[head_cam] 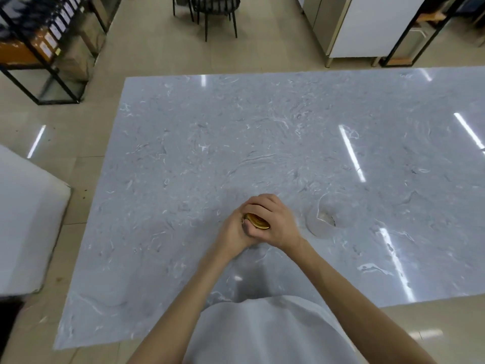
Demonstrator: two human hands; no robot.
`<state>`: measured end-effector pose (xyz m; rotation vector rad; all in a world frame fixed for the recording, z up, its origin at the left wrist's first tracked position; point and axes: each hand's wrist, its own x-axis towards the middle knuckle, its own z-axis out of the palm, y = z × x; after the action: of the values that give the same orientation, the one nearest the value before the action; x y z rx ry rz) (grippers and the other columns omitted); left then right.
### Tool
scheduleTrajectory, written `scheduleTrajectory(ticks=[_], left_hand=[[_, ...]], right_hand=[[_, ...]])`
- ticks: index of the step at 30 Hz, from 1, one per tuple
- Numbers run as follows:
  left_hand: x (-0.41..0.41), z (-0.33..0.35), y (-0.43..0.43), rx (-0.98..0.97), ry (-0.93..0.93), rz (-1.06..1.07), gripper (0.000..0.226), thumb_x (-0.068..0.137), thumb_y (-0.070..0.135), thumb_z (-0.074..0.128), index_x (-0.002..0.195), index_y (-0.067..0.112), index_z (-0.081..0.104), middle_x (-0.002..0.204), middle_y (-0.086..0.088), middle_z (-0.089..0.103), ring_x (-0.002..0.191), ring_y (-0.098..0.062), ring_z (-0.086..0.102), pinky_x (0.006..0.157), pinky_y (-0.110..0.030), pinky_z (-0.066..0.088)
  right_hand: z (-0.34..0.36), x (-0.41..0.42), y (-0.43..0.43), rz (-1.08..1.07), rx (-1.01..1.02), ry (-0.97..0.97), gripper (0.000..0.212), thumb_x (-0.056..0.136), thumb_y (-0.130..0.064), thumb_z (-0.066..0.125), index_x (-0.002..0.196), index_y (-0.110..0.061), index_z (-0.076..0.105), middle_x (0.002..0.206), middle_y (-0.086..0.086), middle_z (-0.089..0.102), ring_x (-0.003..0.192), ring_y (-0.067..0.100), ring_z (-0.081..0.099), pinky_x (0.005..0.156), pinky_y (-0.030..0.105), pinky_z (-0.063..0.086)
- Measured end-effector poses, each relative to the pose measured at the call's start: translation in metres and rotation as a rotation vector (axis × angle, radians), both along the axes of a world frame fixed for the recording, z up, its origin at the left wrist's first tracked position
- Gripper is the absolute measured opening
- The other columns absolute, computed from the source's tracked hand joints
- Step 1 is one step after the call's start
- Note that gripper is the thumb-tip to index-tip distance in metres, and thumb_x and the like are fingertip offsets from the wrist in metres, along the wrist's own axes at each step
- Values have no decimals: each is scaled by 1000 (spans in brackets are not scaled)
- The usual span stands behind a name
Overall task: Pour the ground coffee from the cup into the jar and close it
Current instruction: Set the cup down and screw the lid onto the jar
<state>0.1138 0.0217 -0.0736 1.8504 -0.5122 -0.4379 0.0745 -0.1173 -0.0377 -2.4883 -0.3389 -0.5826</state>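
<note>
Both my hands meet over the jar near the front middle of the grey marble table [183, 153]. My right hand [275, 222] curls over the gold lid [258, 222] from above. My left hand [233, 232] wraps the jar's side beneath it, so the jar's body is almost fully hidden. Just to the right stands a clear plastic cup [324, 219], upright on the table, with only a pale residue visible at its bottom. The picture is slightly blurred around the hands.
The table's left edge borders the tiled floor. A white block [23, 222] stands at the left. Black metal shelving [44, 48] fills the far left, black chairs [212, 11] the far middle, a steel cabinet [367, 24] the far right.
</note>
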Motion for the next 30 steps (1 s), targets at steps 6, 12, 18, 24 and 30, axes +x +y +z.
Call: scheduleTrajectory(ticks=[6, 12, 18, 24, 30], left_hand=[[-16, -9, 2, 313, -288, -78, 29, 90, 22, 54, 119, 26, 56, 114, 21, 60, 112, -4, 58, 96, -3, 33], [14, -11, 30, 491, -266, -495, 57, 70, 53, 67, 122, 30, 57, 110, 9, 66, 97, -2, 58, 82, -13, 43], [-9, -4, 11, 332, -395, -148, 40, 70, 47, 56, 104, 27, 63, 105, 12, 68, 94, -1, 61, 84, -20, 52], [-25, -18, 7, 322, -243, 122, 25, 75, 43, 58, 92, 26, 63, 82, 20, 55, 80, -5, 64, 59, -10, 41], [15, 6, 21, 305, -495, -457, 41, 74, 42, 62, 106, 16, 67, 101, -1, 73, 93, -4, 57, 73, -4, 39]], right_hand=[[-7, -13, 37, -224, 53, -1, 11, 88, -27, 69, 93, -20, 75, 103, -5, 71, 94, 22, 60, 84, 35, 49], [5, -17, -2, 561, -214, -70, 14, 95, -25, 62, 94, -17, 73, 108, 1, 70, 105, 24, 64, 88, 35, 45], [1, -14, 1, 311, -136, -173, 10, 87, -14, 66, 82, -11, 74, 96, 4, 74, 90, 26, 70, 78, 36, 52], [0, -23, 40, -248, 82, -65, 11, 86, -16, 65, 82, -11, 74, 90, 1, 74, 88, 21, 69, 76, 37, 53], [3, -28, 4, 392, -152, -105, 18, 94, -21, 61, 98, -9, 73, 114, 10, 70, 106, 31, 63, 95, 38, 49]])
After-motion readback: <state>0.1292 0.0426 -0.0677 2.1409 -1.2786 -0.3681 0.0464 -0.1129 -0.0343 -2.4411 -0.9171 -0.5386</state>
